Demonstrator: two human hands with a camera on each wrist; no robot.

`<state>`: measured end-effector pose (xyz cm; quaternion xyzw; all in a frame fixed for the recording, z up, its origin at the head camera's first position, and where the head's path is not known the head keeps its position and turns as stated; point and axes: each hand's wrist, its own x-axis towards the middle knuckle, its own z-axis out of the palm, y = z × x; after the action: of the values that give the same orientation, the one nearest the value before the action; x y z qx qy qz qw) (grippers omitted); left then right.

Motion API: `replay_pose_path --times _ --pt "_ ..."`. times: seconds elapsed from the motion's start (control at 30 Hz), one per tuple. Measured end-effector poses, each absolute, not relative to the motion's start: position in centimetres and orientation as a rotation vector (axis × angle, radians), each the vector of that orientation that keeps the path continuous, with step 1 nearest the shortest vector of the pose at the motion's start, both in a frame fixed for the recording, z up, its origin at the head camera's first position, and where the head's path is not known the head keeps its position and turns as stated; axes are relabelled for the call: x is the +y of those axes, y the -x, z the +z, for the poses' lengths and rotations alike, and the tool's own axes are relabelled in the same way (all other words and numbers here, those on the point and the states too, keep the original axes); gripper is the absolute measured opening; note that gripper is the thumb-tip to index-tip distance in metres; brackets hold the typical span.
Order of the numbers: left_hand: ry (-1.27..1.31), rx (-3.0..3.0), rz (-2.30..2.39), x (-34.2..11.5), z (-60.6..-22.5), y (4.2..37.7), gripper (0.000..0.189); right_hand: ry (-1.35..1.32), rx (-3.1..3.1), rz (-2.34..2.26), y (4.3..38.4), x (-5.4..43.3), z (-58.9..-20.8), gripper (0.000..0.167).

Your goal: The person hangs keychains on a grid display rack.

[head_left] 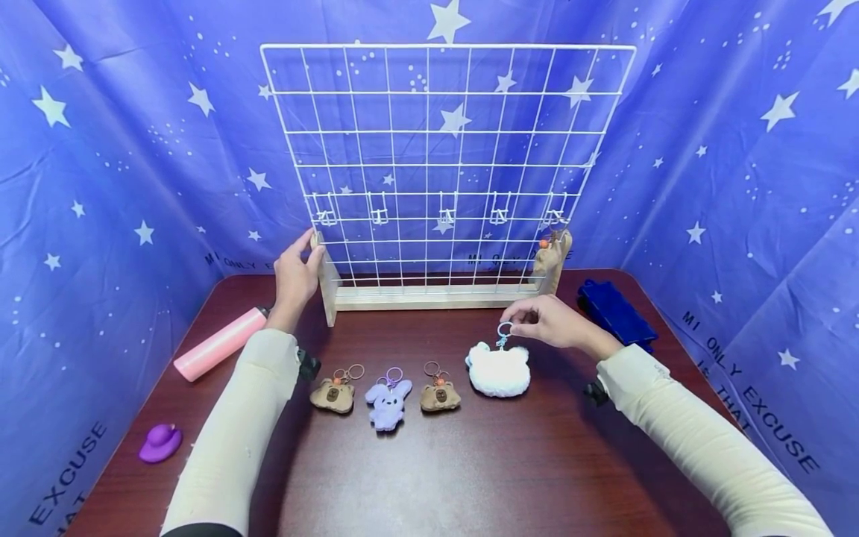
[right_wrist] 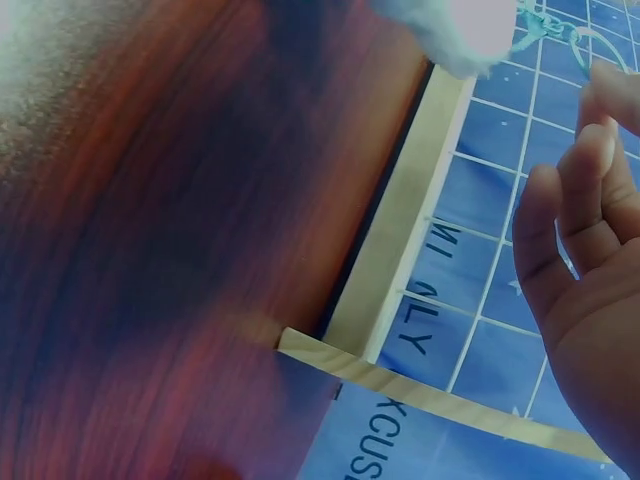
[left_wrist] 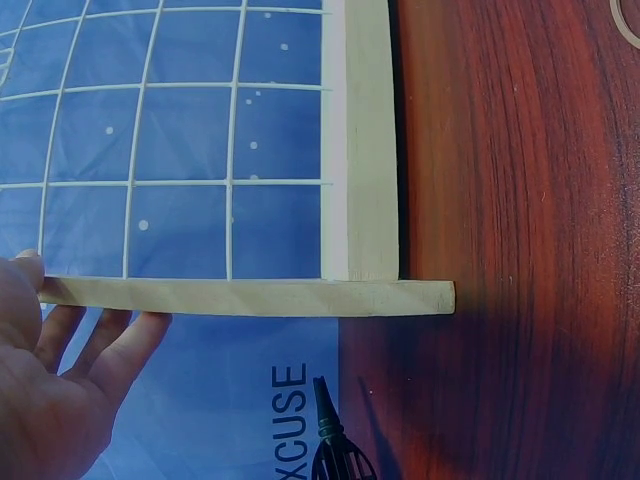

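Observation:
My left hand (head_left: pixel 294 277) grips the left wooden side post (left_wrist: pixel 250 297) of a white wire grid rack (head_left: pixel 429 165), thumb on one side and fingers on the other. With thumb and fingertips, my right hand (head_left: pixel 560 324) pinches the pale blue ring of a fluffy white plush keychain (head_left: pixel 499 373), which hangs below it in front of the rack. Along the table lie a brown plush keychain (head_left: pixel 333 397), a lilac bunny keychain (head_left: pixel 387 406) and another brown plush keychain (head_left: pixel 439 397). A brown keychain (head_left: pixel 546 259) with an orange bead hangs at the rack's rightmost hook.
Several white hooks (head_left: pixel 446 215) sit in a row across the grid. At the left of the table are a pink cylinder (head_left: pixel 221 343) and a purple rubber duck (head_left: pixel 160 443). A dark blue object (head_left: pixel 616 313) lies at the right. Blue starry curtains surround the table (head_left: pixel 470 477).

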<state>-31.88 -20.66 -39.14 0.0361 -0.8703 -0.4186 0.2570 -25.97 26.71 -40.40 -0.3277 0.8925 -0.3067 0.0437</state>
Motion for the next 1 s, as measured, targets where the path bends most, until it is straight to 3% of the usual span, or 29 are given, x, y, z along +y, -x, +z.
replay_pose_path --times 1.0 --pt "-0.103 -2.364 -1.146 -20.6 -39.1 31.8 0.046 0.969 2.81 -0.953 27.0 25.7 -35.8 0.019"
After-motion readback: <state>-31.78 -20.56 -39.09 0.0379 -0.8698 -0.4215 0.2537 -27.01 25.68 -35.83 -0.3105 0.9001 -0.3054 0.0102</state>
